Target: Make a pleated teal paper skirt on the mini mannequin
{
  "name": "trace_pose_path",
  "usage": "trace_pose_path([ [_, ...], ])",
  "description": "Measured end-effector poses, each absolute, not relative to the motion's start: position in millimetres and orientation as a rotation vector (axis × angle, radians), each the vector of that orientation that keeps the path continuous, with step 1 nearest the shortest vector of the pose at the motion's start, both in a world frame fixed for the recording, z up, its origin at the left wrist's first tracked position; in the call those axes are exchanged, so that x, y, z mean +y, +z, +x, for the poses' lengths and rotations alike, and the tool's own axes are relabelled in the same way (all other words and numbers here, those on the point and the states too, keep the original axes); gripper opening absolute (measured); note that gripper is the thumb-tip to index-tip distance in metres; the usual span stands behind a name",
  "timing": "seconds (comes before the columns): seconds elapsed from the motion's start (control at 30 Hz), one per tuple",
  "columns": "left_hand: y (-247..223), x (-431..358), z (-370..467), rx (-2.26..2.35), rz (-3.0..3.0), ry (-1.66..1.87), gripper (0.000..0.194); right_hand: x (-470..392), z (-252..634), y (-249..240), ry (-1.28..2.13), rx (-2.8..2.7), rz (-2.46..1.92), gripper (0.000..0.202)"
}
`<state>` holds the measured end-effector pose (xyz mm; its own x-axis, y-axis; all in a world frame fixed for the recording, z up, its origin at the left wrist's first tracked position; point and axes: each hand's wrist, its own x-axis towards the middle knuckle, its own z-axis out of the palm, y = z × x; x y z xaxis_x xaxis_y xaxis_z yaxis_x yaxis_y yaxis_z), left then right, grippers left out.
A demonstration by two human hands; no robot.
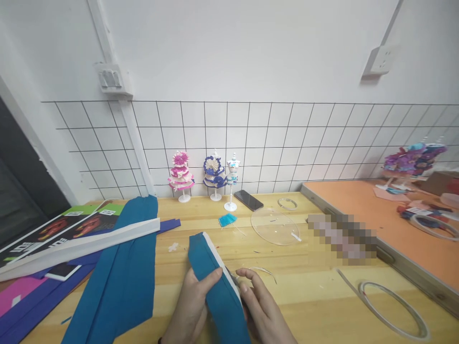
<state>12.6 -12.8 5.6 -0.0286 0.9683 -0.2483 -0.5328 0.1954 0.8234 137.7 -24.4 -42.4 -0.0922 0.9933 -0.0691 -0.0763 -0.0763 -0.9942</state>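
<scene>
My left hand (191, 306) is closed on a folded teal crepe paper strip (204, 255), its thumb pressed on top near the white edge (215, 253). The strip slants from mid-table down to the bottom of the view. My right hand (260, 306) is at the strip's right edge, fingers curled round small dark scissors (232, 276); most of the tool is hidden by the fingers and the paper. Beyond the strip lies a small bundle of bright blue pieces (227, 220). A white flower-shaped scrap (173, 247) rests to its left.
Larger teal sheets (125, 272) and a white strip (107, 241) cover the left side. Small dress stands (182, 177) line the wall by a phone (248, 200). A clear disc (274, 227) and a tape roll (394, 308) lie rightward, before a raised orange board (358, 196).
</scene>
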Motion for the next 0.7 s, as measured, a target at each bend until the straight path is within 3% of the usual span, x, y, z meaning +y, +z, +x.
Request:
trace_pose_path([
  [0.2, 1.9, -10.8, 8.7, 0.899, 0.6, 1.273, 0.027, -24.3, 141.1, -41.1, 1.388, -1.17, -1.149, 0.056],
  [0.53, 3.7, -8.3, 8.7, 0.903, 0.622, 1.291, 0.054, -25.4, 146.0, -39.1, 0.981, -1.591, -1.223, 0.047],
  [0.7, 2.9, -8.1, 7.9, 0.983, 0.646, 1.318, 0.056, -25.7, 147.2, -41.8, 0.808, -1.666, -1.287, 0.043],
])
